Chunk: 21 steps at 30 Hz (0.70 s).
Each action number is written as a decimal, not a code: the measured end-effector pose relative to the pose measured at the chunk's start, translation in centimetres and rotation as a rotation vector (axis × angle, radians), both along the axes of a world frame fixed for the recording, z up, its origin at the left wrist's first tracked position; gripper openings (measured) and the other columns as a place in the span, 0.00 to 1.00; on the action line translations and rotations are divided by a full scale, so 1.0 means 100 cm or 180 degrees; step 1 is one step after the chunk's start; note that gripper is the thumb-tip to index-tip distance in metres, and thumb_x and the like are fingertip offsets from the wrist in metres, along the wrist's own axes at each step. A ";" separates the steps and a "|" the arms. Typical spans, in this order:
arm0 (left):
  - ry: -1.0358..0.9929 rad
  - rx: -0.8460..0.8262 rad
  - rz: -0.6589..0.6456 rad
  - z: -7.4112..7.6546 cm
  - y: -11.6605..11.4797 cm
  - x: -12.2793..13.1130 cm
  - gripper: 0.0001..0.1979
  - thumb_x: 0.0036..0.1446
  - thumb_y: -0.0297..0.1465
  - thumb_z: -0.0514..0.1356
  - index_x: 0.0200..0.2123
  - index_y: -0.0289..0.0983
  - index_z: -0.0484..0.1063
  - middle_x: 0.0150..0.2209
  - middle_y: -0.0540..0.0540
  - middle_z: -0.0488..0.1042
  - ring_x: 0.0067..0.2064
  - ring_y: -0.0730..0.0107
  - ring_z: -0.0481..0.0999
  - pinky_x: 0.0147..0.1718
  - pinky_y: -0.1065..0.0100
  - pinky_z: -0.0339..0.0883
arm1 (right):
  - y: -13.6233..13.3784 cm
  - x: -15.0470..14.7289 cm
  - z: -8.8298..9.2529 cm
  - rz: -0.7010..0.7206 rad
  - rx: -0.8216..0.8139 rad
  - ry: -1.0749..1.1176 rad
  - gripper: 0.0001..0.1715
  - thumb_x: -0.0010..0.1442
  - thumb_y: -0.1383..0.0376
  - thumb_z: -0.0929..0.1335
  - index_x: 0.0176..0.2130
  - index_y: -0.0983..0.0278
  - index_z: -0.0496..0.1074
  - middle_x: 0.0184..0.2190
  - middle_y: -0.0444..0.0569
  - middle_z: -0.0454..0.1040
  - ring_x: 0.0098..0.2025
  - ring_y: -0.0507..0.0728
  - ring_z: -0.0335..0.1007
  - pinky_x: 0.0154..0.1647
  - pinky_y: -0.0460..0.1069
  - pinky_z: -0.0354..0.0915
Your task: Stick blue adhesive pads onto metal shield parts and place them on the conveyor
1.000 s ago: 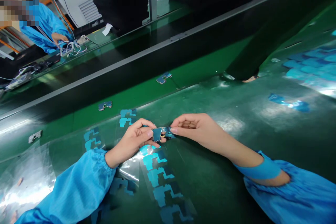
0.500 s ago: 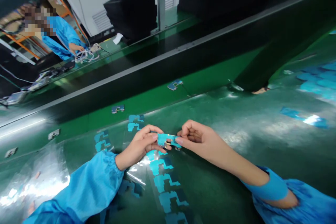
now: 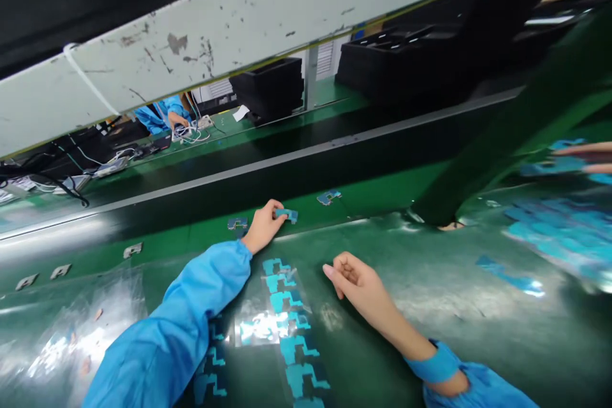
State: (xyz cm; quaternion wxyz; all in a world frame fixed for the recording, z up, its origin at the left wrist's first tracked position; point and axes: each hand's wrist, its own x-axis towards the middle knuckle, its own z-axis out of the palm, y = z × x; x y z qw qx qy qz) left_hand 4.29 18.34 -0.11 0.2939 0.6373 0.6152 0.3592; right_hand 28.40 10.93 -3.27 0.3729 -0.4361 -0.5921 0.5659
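Note:
My left hand [image 3: 261,227] reaches forward over the green conveyor belt [image 3: 392,194], its fingers pinched on a small blue circuit board [image 3: 287,214] at the belt's near edge. My right hand [image 3: 356,280] rests on the green bench with loosely curled fingers and holds nothing. Between my arms lies a clear film strip [image 3: 282,319] carrying several blue cut-out stickers. Two more small boards lie on the belt, one [image 3: 329,197] to the right of my left hand and one [image 3: 238,224] just behind its wrist.
Several grey boards [image 3: 132,250] lie along the belt at left. A scratched white beam [image 3: 268,19] crosses overhead. Black trays [image 3: 396,57] stand beyond the belt. Another person in blue [image 3: 162,116] works far left, and another person's hand [image 3: 581,152] shows at right over blue sticker sheets [image 3: 554,229].
Both hands held the blue board together over the film strip. Now my right hand has let go and my left hand has carried the board forward to the belt. The view has tilted up.

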 end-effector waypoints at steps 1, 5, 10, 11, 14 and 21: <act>0.0163 0.0082 -0.0041 0.001 0.005 0.000 0.06 0.58 0.27 0.63 0.39 0.36 0.70 0.44 0.38 0.77 0.51 0.55 0.73 0.52 0.56 0.63 | -0.002 0.000 -0.002 -0.0034 0.0133 -0.0136 0.25 0.60 0.44 0.70 0.29 0.59 0.63 0.20 0.39 0.62 0.22 0.53 0.62 0.24 0.49 0.62; 0.0640 0.0257 -0.0320 0.012 -0.028 0.004 0.07 0.63 0.30 0.59 0.44 0.37 0.74 0.58 0.36 0.70 0.64 0.49 0.63 0.63 0.48 0.49 | -0.012 -0.004 -0.006 0.0207 0.1145 -0.0816 0.14 0.67 0.53 0.67 0.37 0.59 0.73 0.28 0.47 0.74 0.29 0.58 0.72 0.32 0.53 0.70; 0.0973 0.0081 -0.0694 0.018 -0.141 0.006 0.21 0.64 0.40 0.59 0.57 0.38 0.70 0.53 0.35 0.76 0.57 0.49 0.73 0.62 0.47 0.54 | -0.021 -0.010 -0.008 0.0822 0.2396 -0.1049 0.18 0.71 0.66 0.61 0.55 0.58 0.74 0.50 0.51 0.79 0.58 0.64 0.72 0.58 0.62 0.68; 0.1128 0.0046 -0.0731 0.017 -0.162 0.003 0.26 0.63 0.42 0.60 0.61 0.38 0.66 0.58 0.34 0.73 0.61 0.48 0.70 0.64 0.47 0.52 | -0.022 -0.010 -0.009 0.0908 0.2487 -0.1128 0.20 0.71 0.67 0.61 0.57 0.58 0.72 0.53 0.51 0.79 0.60 0.64 0.70 0.59 0.63 0.68; 0.1492 -0.0116 -0.0705 0.014 -0.209 -0.015 0.37 0.62 0.45 0.61 0.69 0.37 0.54 0.66 0.32 0.63 0.69 0.48 0.59 0.67 0.46 0.46 | -0.028 -0.012 -0.009 0.0975 0.2621 -0.1299 0.21 0.71 0.66 0.62 0.60 0.59 0.70 0.55 0.53 0.77 0.62 0.65 0.68 0.59 0.65 0.67; 0.1392 -0.0302 -0.0765 -0.005 -0.241 -0.045 0.36 0.65 0.42 0.59 0.70 0.41 0.49 0.69 0.35 0.59 0.71 0.52 0.54 0.68 0.41 0.40 | -0.062 -0.049 -0.007 0.1228 0.2863 -0.1454 0.19 0.71 0.66 0.63 0.58 0.61 0.71 0.57 0.53 0.75 0.63 0.65 0.66 0.64 0.68 0.60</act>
